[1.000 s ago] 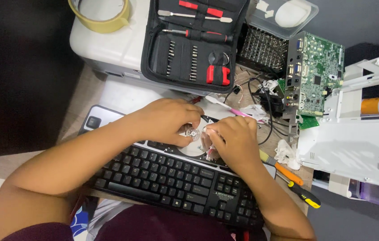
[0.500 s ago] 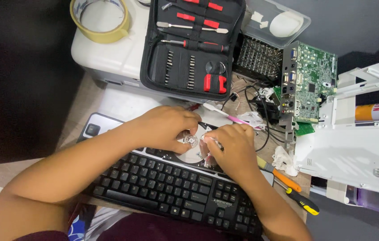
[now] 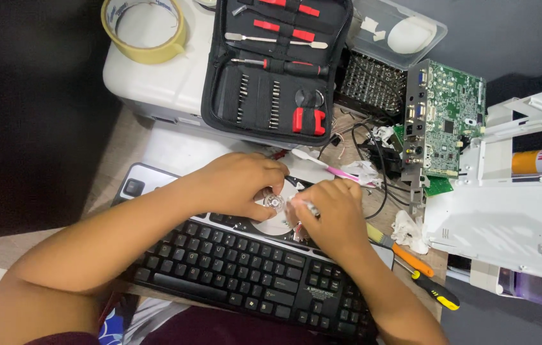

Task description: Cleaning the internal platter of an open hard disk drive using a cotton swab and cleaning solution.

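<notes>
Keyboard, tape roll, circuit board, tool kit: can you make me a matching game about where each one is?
Things:
1. keyboard
2. tape roll
3. green circuit board
4. black tool kit

Places:
A. top left, on a white box
B. under the forearms, nearest the person
C. open, top middle
D. right of the tool kit

Pairs: 1-B, 2-A, 3-D, 4-C

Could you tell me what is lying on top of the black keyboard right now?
On the black keyboard sits a shiny silver disc-like part, worked by the left hand and right hand. The hands cover most of it, so its outline is hidden.
</notes>
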